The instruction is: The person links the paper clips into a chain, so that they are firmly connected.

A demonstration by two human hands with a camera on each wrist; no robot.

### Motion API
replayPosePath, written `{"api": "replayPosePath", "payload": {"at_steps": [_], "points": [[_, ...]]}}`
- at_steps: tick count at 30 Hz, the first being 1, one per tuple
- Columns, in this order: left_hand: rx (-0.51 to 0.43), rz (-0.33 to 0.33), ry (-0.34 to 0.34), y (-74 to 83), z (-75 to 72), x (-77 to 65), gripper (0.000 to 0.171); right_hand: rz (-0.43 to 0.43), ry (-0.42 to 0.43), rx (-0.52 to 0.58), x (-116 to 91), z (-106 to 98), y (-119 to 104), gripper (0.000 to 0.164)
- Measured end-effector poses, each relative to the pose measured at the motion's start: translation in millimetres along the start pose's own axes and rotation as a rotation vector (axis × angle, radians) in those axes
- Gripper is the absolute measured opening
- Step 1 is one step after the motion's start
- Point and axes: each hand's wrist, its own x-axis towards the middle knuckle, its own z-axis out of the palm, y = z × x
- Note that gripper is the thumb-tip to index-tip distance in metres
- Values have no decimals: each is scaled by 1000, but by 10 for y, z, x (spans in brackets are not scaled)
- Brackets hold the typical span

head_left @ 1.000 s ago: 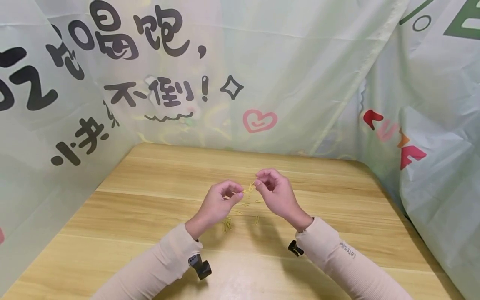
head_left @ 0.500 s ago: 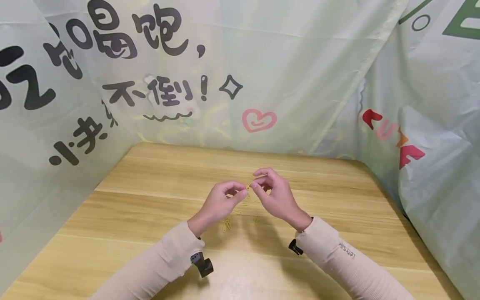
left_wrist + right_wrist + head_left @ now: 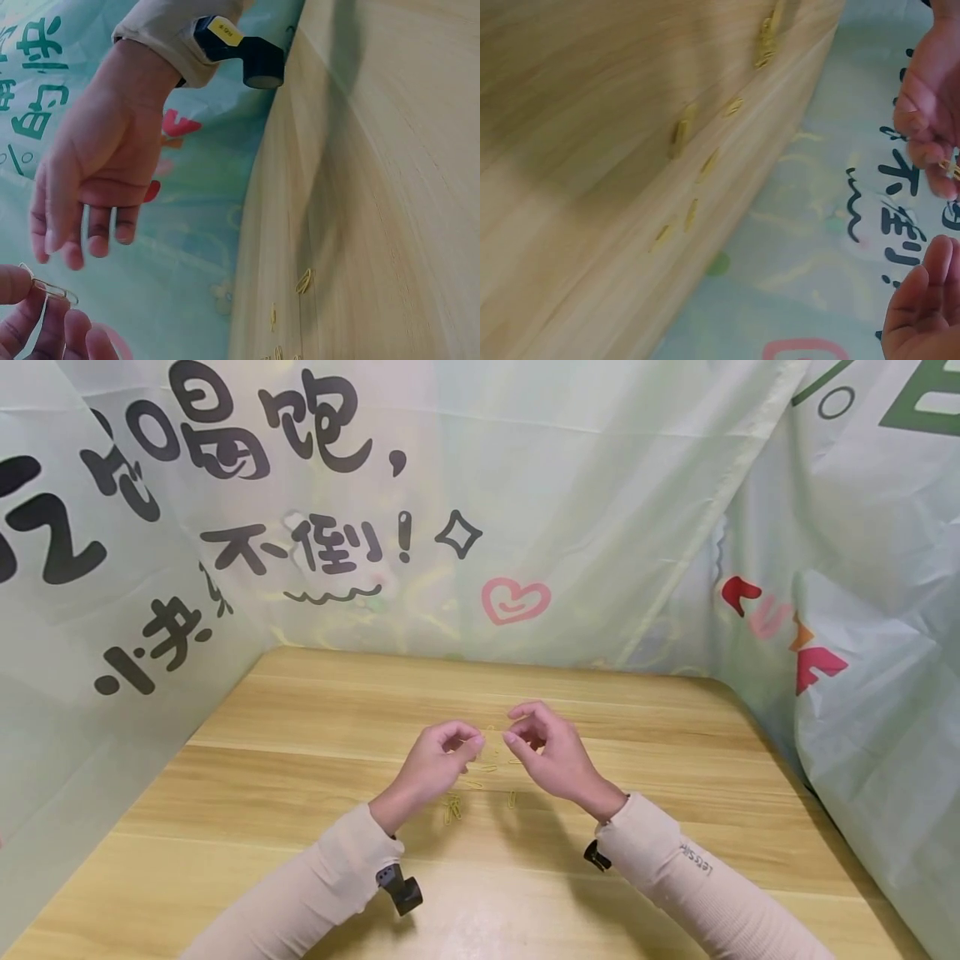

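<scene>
Above the table, my left hand pinches a small yellow paper clip between thumb and fingertips. A second clip seems hooked to it, its loop close by the fingertips. Facing it a short gap away, my right hand has relaxed, loosely bent fingers; in the left wrist view nothing shows between them. Below the hands, several loose yellow paper clips lie on the wood: a small pile toward the left, a single clip to the right, and others farther back.
The wooden table runs back to a printed pale green curtain, which also hangs along both sides. A black wrist camera sits under the left sleeve, another camera under the right.
A second ago both hands held the yellow clips stretched between them. The hands came closer together, then the right hand let go and the left drew back a little with the clips.
</scene>
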Motion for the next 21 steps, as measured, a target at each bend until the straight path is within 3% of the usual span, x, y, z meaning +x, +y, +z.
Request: {"api": "replayPosePath", "payload": {"at_steps": [6,11,21], "points": [[-48,-17,-19,10,-25,-9,14,28,-160,-41,-27,5,112,13],[-21,-46,-24,21,-59,-28,12,35,-286,-66,-38,18,177,10],[-102,-56,-121,24,-92,-30,10,110,-539,-179,-65,59,313,17]]}}
